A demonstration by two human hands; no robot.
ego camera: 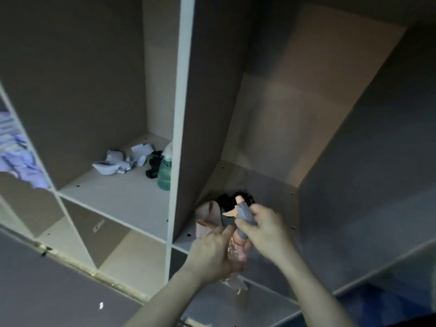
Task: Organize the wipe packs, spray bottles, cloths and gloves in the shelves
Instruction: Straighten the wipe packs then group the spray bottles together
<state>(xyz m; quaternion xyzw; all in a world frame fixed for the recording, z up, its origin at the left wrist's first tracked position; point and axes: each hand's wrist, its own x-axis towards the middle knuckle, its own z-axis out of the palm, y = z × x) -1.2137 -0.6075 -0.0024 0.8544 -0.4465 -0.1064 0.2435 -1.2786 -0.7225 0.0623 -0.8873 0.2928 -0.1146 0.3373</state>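
I have a clear spray bottle (236,253) held at the near edge of the right compartment: my left hand (212,253) wraps its body, my right hand (262,230) grips its grey trigger head. Just beyond lie a pale cloth (208,215) and black gloves (227,200). In the left compartment stand a green spray bottle (164,174) and crumpled white cloths (122,159).

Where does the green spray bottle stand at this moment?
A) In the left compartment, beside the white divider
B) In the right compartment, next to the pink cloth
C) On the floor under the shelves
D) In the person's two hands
A: the green spray bottle stands upright in the left compartment, close against the white divider, while the hands hold a different, clear bottle.
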